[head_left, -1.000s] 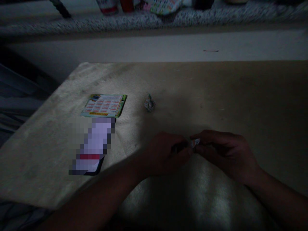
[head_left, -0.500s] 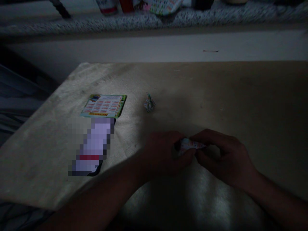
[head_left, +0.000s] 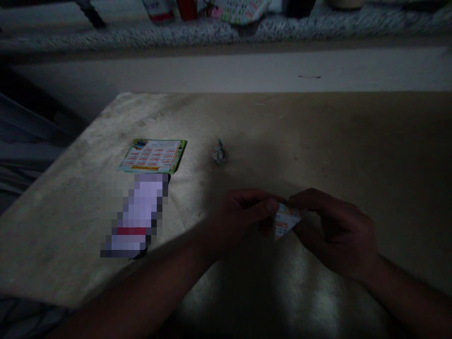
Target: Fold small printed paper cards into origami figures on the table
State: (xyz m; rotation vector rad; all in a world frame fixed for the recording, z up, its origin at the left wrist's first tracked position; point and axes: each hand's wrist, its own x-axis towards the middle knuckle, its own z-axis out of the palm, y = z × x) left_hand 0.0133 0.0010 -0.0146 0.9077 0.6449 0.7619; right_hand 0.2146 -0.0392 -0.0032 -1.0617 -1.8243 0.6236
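Observation:
Between my two hands is a small piece of printed paper (head_left: 286, 220), folded to a triangle with one point downward. My left hand (head_left: 247, 212) pinches its upper left edge, the thumb lying on the near face. On the other side my right hand (head_left: 337, 230) grips the right corner between thumb and fingers. Both hands hover close over the table, and my fingers cover parts of the paper's edges. Beyond them, a small folded paper piece (head_left: 220, 153) with a green tip stands on the tabletop.
A printed calendar card (head_left: 153, 155) lies on the table (head_left: 353, 141) at left. Just below it is a phone (head_left: 141, 212) with a blurred screen. Behind the table runs a speckled stone ledge (head_left: 197, 35) bearing several items, including a red container (head_left: 187, 9).
My left thumb has shifted up to the paper's top edge. More of the paper's triangular face now shows, its point hanging down. My right hand has moved slightly right.

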